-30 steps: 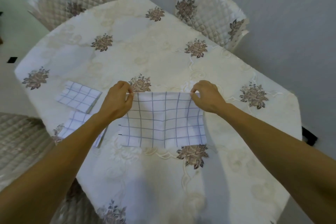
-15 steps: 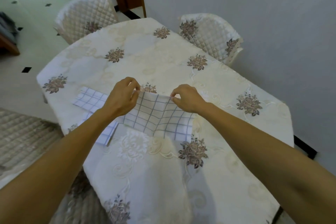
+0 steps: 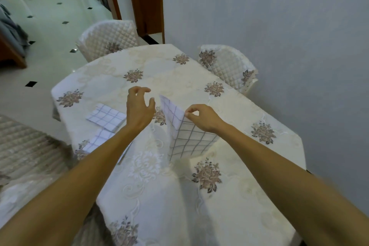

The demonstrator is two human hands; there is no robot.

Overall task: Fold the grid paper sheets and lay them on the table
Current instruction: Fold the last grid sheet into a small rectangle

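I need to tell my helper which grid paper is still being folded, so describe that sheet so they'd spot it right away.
On the table with the floral cloth, look near its middle, just ahead of the person. The grid paper sheet there stands lifted, pinched by the right hand. The two folded sheets lie flat to the left, under the open left hand.

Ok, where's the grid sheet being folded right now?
In the head view, the grid sheet is right of centre, pinched at its top edge by the right hand, standing up off the tablecloth. The open left hand is just left of it.
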